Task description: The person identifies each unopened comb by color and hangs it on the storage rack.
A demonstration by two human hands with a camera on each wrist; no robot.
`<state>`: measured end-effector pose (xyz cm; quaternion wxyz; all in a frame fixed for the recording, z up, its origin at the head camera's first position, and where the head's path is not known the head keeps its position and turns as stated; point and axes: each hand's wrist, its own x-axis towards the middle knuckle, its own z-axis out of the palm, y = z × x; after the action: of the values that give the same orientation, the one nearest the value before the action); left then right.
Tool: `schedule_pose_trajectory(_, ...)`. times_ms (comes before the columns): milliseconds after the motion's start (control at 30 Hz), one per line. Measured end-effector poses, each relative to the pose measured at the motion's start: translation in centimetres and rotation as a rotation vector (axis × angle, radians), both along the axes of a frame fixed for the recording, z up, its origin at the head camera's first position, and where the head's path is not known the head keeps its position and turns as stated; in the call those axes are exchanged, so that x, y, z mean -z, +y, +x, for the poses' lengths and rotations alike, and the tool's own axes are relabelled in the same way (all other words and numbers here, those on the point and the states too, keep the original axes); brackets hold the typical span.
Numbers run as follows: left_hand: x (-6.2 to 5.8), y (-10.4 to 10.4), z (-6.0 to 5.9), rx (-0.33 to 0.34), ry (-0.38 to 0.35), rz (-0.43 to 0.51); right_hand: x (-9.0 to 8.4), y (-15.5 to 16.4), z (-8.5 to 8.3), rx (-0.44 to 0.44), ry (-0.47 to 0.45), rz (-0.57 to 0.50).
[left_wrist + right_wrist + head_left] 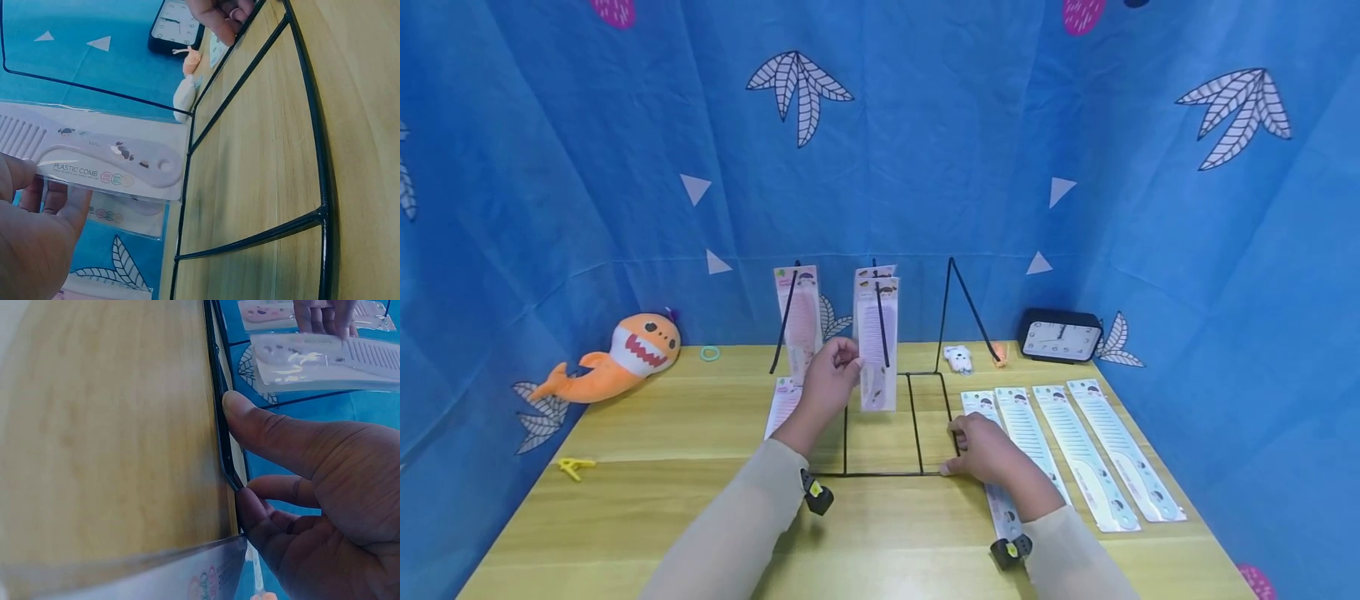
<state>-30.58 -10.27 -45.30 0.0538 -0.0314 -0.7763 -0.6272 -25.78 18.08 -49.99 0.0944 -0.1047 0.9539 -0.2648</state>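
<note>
Clearly, the blue backdrop (925, 167) takes up most of the head view, its edges cut off by the picture's borders. Below it spreads the wood-grain table (647, 500), its near edge out of view. A black wire rack (880, 475) stands on it, parts of its base covered by the hands and packs.

The orange shark plush (642, 343) lies against the backdrop at the far left. On the right are four comb packs (1086, 458); the leftmost is partly covered by the right hand and forearm. A lilac comb pack (872, 383) hangs at the rack's middle prong, above the base, largely blocking another pack (863, 272) behind it. Beside it hangs a pink comb pack (805, 317), its lower part behind the left hand; under that, one more pack (782, 404) is half hidden by the wrist.

The left hand (827, 379) pinches the lilac pack's edge, fingertips tucked behind it. The right hand (988, 450) grips the rack's base near the front right corner.

A black clock (1060, 337) stands behind, its numerals hard to read. Smaller still are a white bear toy (958, 358), an orange trinket (1000, 354) too small to identify, a yellow clip (576, 467) and a teal ring (702, 353).
</note>
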Motion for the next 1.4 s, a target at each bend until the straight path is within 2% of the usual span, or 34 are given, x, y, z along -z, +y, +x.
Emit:
schedule_pose_trajectory(167, 0.2, 0.1, -0.7, -0.019, -0.001, -0.013, 0.1, -0.1, 0.0, -0.005, 0.003, 0.004)
schedule_pose_trajectory(367, 0.1, 0.2, -0.9, -0.049, 0.003, -0.021, 0.0, -0.1, 0.0, 0.0, -0.006, 0.022)
schedule_pose_trajectory(667, 0.2, 0.1, -0.7, -0.079, -0.003, -0.027, -0.1, -0.1, -0.1, 0.004, -0.01, 0.027)
schedule_pose_trajectory(733, 0.4, 0.0, -0.4, -0.1, 0.001, -0.054, -0.2, -0.1, 0.0, 0.002, -0.007, 0.025)
schedule_pose_trajectory(800, 0.6, -0.3, 0.0, -0.124, 0.006, -0.108, -0.2, -0.1, 0.0, -0.003, -0.002, 0.024)
schedule_pose_trajectory(900, 1.0, -1.1, 1.0, -0.148, 0.019, -0.244, -0.2, -0.1, 0.0, -0.003, 0.004, 0.028)
schedule_pose_trajectory(1100, 1.1, -4.4, 3.7, -0.115, -0.031, -0.53, -0.2, -0.3, 0.0, 0.001, -0.007, 0.031)
schedule_pose_trajectory(1167, 1.2, -5.8, 4.5, -0.107, -0.073, -0.614, -0.2, -0.3, 0.0, 0.001, -0.007, 0.033)
schedule_pose_trajectory(1267, 1.3, -7.7, 5.5, -0.107, -0.181, -0.708, -0.2, -0.2, -0.1, -0.002, -0.005, 0.033)
schedule_pose_trajectory(1400, 1.9, -9.3, 6.5, -0.124, -0.329, -0.768, -0.1, -0.1, -0.1, 0.002, -0.011, 0.034)
